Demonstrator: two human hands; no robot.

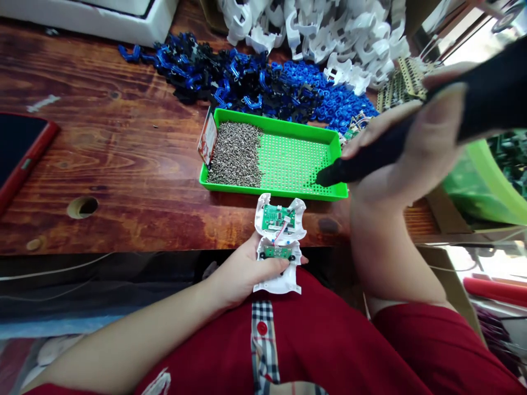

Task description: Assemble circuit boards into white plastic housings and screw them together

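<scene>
The left hand is partly closed, thumb over the lower half of a white plastic two-part shell with green circuit boards inside, fingers underneath. The shell lies open at the front edge of the brown wooden table, its lower half out over the lap. If that thumb slackens, the shell could tip off; if the halves are pulled apart, the thin red and white wires between them could strain. The right hand is wrapped around a thick black cylindrical tool, its tip over the right end of a bright green plastic tray. A low sweep could catch the tray's rim and scatter the small silver screws. As for room, the widest stretch looks to be on the left, though a round hole could swallow a stray screw; blue and black parts crowd the tray's far side, and a translucent green container limits the right
</scene>
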